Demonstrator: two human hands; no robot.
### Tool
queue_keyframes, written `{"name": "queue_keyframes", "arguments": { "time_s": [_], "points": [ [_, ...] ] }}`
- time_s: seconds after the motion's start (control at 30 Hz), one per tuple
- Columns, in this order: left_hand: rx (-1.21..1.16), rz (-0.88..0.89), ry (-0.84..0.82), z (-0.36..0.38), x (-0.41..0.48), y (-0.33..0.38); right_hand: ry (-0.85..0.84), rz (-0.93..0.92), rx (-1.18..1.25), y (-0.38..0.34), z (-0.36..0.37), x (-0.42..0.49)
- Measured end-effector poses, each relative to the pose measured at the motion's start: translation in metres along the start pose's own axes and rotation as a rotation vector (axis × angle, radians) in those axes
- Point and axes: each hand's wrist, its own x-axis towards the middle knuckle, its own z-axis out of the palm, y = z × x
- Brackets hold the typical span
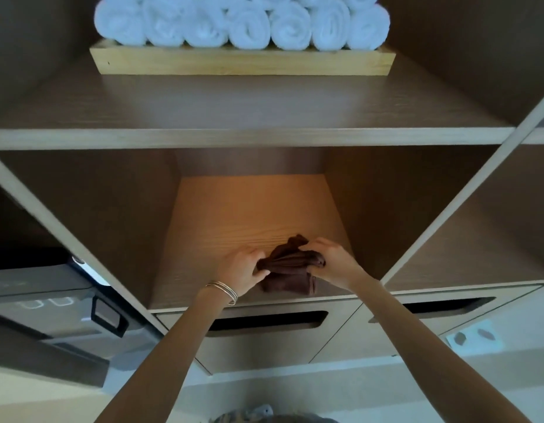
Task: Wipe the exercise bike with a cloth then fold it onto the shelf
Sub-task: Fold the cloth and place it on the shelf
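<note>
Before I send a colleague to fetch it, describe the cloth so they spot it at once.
Find the wooden shelving unit with rolled white towels in a tray on its upper shelf. In the lit cubby just below, near the front edge, lies the cloth, gripped by the left hand and right hand. It is small, dark brown and bunched, not white and rolled.

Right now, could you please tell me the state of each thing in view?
Brown cloth: bunched, partly folded, on the lit shelf.
Left hand: gripping the cloth's left end.
Right hand: gripping its right end.
White towels: rolled, stacked in the wooden tray.
</note>
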Motion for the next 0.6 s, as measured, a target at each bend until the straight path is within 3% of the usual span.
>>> {"name": "queue_keyframes", "arguments": {
  "time_s": [0.1,0.23,0.33,0.47,0.6],
  "points": [
    [-0.135,-0.059,-0.035,-0.003,-0.007,-0.003,-0.094,0.003,-0.061,-0.006,0.008,0.003],
    [-0.399,-0.221,-0.044,-0.006,-0.01,-0.008,-0.023,0.027,-0.018,-0.008,0.007,0.011],
    [-0.451,-0.329,-0.058,-0.008,-0.004,-0.012,0.009,0.096,0.038,-0.011,0.003,0.016],
    [-0.37,-0.429,-0.09,-0.006,0.008,-0.016,0.212,0.118,0.056,-0.009,0.004,0.019],
    [-0.077,-0.371,0.053,-0.007,0.007,-0.011,0.161,0.151,-0.076,0.007,0.0,0.016]
  ]
}}
